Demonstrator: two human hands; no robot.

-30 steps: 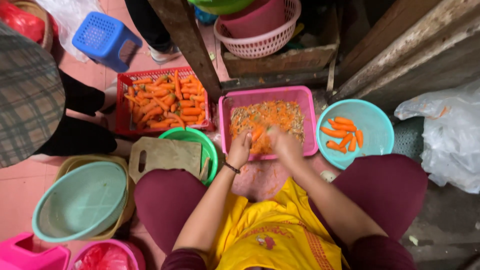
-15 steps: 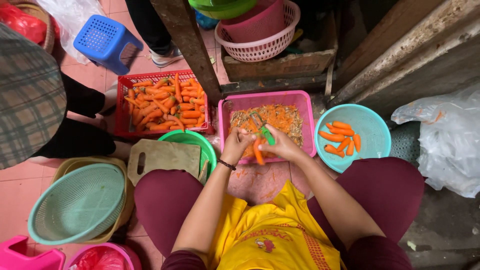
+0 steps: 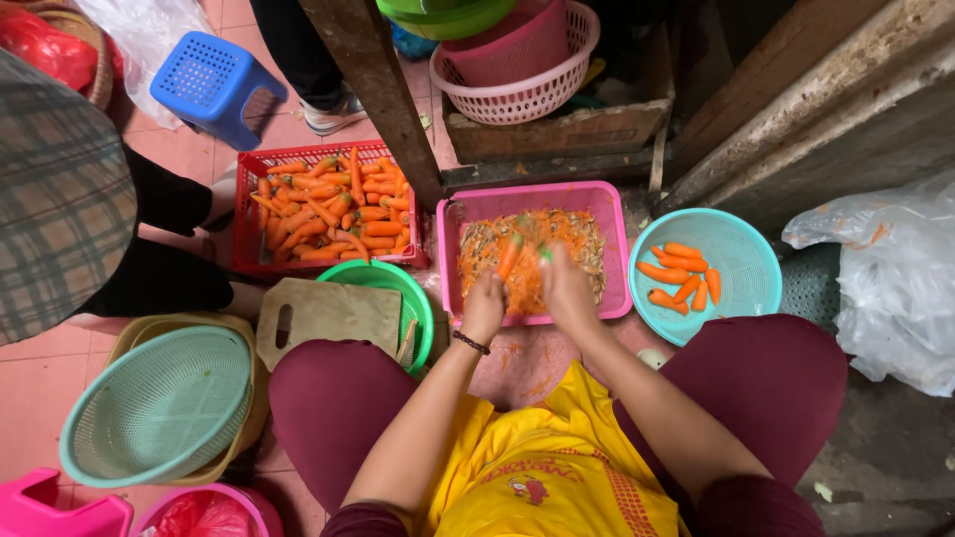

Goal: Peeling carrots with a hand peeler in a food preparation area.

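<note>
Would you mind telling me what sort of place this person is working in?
Probably a floor-level food-prep spot, perhaps behind a market stall or kitchen: a red crate of carrots, a pink tub of peelings under the hands, and a teal basket of peeled carrots on the tiled floor.

Both bare forearms are extended forward from the body, close together. The left hand [image 3: 484, 305], a dark beaded bracelet worn at its wrist, is closed; the right hand [image 3: 565, 288] is curled beside it.

Seven peeled carrots [image 3: 686, 278] lie in the one turquoise bowl [image 3: 756, 254], as far as the overlap lets me count. One pink tub [image 3: 617, 214], one red crate [image 3: 249, 244], one cutting board [image 3: 328, 316], one blue stool [image 3: 209, 85].
</note>
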